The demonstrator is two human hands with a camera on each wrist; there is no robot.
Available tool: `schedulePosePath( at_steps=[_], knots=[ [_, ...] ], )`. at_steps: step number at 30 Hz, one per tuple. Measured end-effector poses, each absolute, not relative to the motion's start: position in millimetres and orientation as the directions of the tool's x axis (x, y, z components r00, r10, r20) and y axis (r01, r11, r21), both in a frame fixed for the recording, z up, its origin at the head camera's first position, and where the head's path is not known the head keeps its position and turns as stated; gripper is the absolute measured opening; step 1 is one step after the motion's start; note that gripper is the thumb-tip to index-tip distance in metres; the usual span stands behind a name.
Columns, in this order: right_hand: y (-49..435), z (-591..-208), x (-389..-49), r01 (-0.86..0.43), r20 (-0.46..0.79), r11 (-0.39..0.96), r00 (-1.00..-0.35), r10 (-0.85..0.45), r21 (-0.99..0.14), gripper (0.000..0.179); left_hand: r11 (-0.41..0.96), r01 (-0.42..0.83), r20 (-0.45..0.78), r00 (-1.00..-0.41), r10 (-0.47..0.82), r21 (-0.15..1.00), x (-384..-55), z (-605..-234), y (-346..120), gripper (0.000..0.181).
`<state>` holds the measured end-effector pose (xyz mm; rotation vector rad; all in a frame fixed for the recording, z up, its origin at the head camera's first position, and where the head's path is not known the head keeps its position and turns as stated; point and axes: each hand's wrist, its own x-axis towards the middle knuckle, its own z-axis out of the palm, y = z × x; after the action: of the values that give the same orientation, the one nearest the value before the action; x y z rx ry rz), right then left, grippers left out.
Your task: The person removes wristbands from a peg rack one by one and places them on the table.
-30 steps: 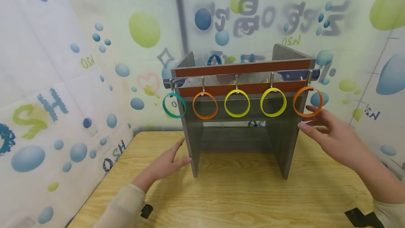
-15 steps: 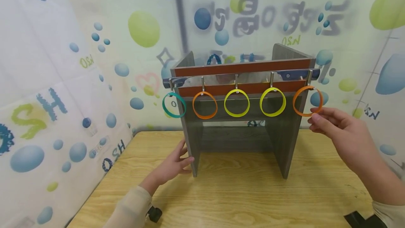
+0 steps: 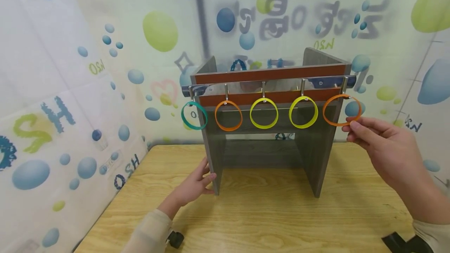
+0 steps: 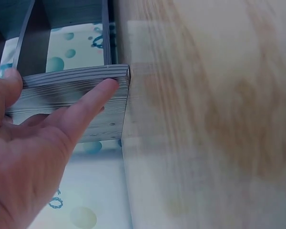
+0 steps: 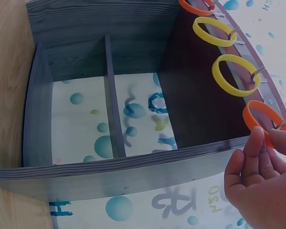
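Several wristbands hang from metal hooks on a rail across the front of a grey wooden shelf unit. My right hand pinches the lower right edge of an orange wristband between thumb and fingertips. This band is stretched sideways, its top still on the rightmost hook. To its left hang two yellow wristbands, another orange wristband and a teal wristband. My left hand rests against the unit's left side panel, thumb at the front edge, fingers extended along the outer face.
The unit stands on a wood-grain table. Behind it and on the left hangs a white curtain patterned with coloured dots and letters. A crossbar runs between the unit's side panels.
My right hand has closed on the right orange wristband and pulled it slightly up and right, widening it. My left hand has come up against the left side panel.
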<state>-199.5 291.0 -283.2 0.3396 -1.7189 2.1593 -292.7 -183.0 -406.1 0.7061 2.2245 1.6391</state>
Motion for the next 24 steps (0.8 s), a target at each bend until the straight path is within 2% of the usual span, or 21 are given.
schedulePosePath(
  at_steps=[6, 13, 18, 24],
  knots=[
    [287, -276, -196, -0.464, 0.446, -0.269, -0.886, 0.129, -0.844, 0.017, 0.237, 0.228, 0.071, -0.844, 0.531, 0.944, -292, -408, -183, 0.076],
    [285, -271, -190, -0.485, 0.467, -0.252, -0.874, 0.132, -0.837, 0.017, 0.237, 0.226, 0.077, -0.858, 0.508, 0.945, -292, -410, -181, 0.075],
    [280, -270, -186, -0.461, 0.455, -0.270, -0.886, 0.090, -0.845, 0.018, 0.238, 0.222, 0.077, -0.864, 0.498, 0.946, -292, -410, -181, 0.075],
    [264, -274, -180, -0.394, 0.401, -0.223, -0.916, 0.014, -0.892, 0.021, 0.228, 0.207, 0.069, -0.865, 0.497, 0.952, -292, -412, -182, 0.075]
  ],
)
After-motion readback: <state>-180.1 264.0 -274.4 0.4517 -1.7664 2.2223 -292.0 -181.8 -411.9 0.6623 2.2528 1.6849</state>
